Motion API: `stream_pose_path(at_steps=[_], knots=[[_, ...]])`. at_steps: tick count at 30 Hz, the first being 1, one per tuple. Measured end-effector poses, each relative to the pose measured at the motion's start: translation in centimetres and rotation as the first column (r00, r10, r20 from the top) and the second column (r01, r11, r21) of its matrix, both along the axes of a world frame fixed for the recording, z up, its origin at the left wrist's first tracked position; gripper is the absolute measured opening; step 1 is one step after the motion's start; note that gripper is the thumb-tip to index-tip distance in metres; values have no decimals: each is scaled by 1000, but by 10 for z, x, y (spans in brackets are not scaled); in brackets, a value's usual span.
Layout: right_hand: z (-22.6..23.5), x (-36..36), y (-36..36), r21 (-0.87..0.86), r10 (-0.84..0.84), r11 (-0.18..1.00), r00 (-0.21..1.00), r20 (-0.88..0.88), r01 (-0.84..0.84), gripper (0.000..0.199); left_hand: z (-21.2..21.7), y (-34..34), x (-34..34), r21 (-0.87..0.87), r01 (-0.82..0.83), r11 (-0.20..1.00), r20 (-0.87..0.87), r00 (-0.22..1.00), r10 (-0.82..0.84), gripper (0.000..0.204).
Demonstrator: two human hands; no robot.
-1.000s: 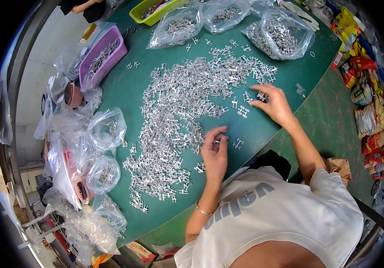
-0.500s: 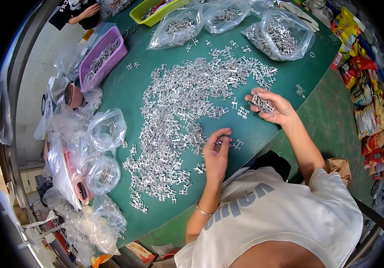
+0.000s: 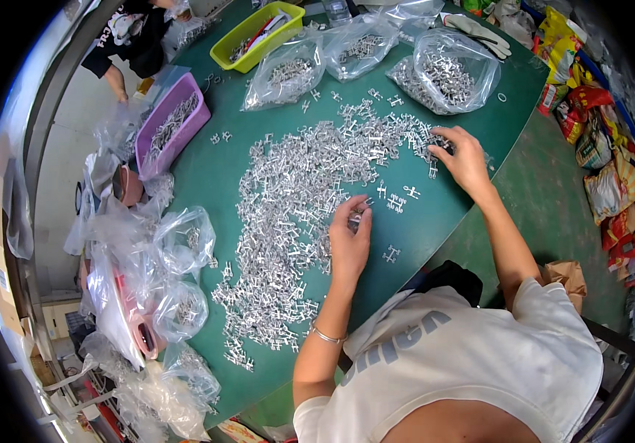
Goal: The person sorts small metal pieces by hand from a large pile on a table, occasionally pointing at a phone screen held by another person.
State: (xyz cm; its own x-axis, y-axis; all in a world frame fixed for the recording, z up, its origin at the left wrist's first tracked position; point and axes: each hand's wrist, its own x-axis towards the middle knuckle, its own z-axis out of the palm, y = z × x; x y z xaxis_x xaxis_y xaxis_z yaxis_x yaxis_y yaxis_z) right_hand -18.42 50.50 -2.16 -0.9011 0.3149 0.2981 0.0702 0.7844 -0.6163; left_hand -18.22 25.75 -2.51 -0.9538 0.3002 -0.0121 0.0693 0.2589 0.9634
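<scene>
A long heap of small silvery metal clips (image 3: 280, 214) spreads over the green table (image 3: 192, 159). At the heap's right end, my right hand (image 3: 467, 162) has its fingers curled around some clips; the palm is turned away, so how many it holds is hidden. My left hand (image 3: 349, 244) is beside the heap's inner edge, thumb and fingers drawn together with bits of metal showing between them. Between the two hands lie several loose clips (image 3: 395, 203). Closer to my body, another clip (image 3: 391, 253) lies alone.
Clear bags of metal parts (image 3: 447, 74) and a yellow-green basket (image 3: 258, 37) stand along the far edge. A purple bin (image 3: 173, 133) and crumpled plastic bags (image 3: 184, 236) line the left. White gloves (image 3: 476, 33) lie far right. Another person (image 3: 133, 37) is at the far left.
My right hand has moved away from me and turned over from its raised handful to the heap's right end. My left hand has shifted slightly up and left. The other person's arm has lowered.
</scene>
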Motion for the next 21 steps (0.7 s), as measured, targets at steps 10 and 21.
stream_pose_path(at_steps=[10,21], knots=[[2,14,-39,68,253,960,948,196,-270,25,13,43,-52,-560,-198,804,-580,787,-211,44],[6,-13,-1,86,-50,995,998,43,47,20,-12,24,-56,-637,-74,768,-569,717,-403,34]])
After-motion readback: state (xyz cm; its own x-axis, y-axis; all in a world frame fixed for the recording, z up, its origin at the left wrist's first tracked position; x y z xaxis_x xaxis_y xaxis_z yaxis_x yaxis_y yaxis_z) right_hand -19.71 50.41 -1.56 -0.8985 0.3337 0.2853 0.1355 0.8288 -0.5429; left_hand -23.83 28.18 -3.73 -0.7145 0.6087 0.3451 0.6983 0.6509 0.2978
